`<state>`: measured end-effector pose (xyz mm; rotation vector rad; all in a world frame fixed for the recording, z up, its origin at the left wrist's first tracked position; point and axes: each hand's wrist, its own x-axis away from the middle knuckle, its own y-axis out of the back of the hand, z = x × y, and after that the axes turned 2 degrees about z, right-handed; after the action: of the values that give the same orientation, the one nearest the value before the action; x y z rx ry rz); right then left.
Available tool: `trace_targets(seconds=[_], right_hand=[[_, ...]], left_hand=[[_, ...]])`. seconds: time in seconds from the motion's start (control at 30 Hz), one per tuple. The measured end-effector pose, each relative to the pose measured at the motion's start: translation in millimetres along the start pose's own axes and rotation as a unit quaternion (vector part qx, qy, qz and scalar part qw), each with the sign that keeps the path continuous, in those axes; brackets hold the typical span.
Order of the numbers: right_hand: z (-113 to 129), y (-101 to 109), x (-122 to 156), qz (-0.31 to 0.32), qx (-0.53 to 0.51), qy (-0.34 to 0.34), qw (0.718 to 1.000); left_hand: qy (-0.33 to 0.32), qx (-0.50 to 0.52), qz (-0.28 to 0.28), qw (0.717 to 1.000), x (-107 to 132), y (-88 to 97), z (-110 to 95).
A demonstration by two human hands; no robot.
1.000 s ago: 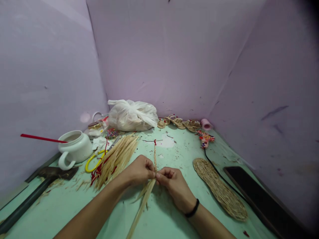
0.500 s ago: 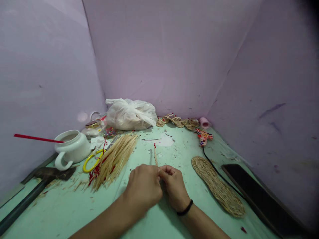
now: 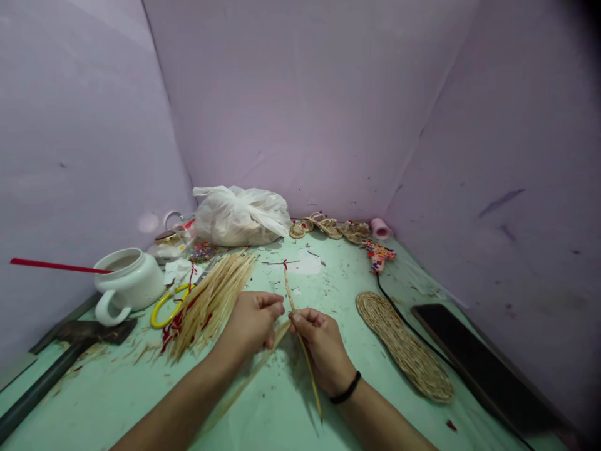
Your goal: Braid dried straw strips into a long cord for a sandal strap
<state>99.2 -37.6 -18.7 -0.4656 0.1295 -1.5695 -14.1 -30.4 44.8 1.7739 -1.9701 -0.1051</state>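
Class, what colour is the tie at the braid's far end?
The tie on the braid is red, as the head view, the only one, shows.

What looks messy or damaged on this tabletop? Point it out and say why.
Loose straw scraps litter the green tabletop around the dark-headed tool, like offcuts left lying. By the red-tied end of the straw braid, an irregular pale patch breaks the green, perhaps worn or peeled covering; I can't tell which.
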Motion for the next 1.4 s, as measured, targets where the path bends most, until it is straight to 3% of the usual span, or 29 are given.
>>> trace_targets(seconds=[0.1,0.2,0.33,0.57,0.73,0.87,0.97,1.1,1.17,1.3,1.4], right_hand=[[0,-1,1,0.023,-0.003,0.012,1.0],[1,-2,2,0.04,0.002,0.026,0.999],[2,-4,4,0.023,0.051,0.044,0.997],[10,-1,5,0.002,0.205,0.091,0.975],[26,6,3,-0.014,0.332,0.077,0.94],[27,3,7,-0.011,0.348,0.04,0.937],[21,-1,13,0.007,0.381,0.097,0.919],[12,-1,20,0.053,0.46,0.222,0.858],[11,0,22,0.073,0.472,0.258,0.84],[12,2,23,0.112,0.442,0.266,0.849],[19,6,18,0.075,0.394,0.214,0.891]], left_hand=[[0.068,0.098,0.123,0.985,-9,-4.4,7],[0.066,0.118,0.132,0.982,-13,-8.0,14],[0.064,0.062,0.135,0.987,-15,-3.3,15],[-0.057,0.036,0.095,0.993,-19,-3.9,18],[-0.067,0.035,0.032,0.997,-26,-10.0,29],[-0.025,0.047,-0.027,0.998,-29,-15.0,34],[0.002,0.122,-0.047,0.991,-26,-19.4,31],[0.027,0.17,-0.051,0.984,-19,-21.7,23],[0.039,0.162,-0.047,0.985,-18,-22.2,23],[0.022,0.179,-0.051,0.982,-21,-24.0,30],[0.001,0.153,-0.049,0.987,-24,-23.3,33]])
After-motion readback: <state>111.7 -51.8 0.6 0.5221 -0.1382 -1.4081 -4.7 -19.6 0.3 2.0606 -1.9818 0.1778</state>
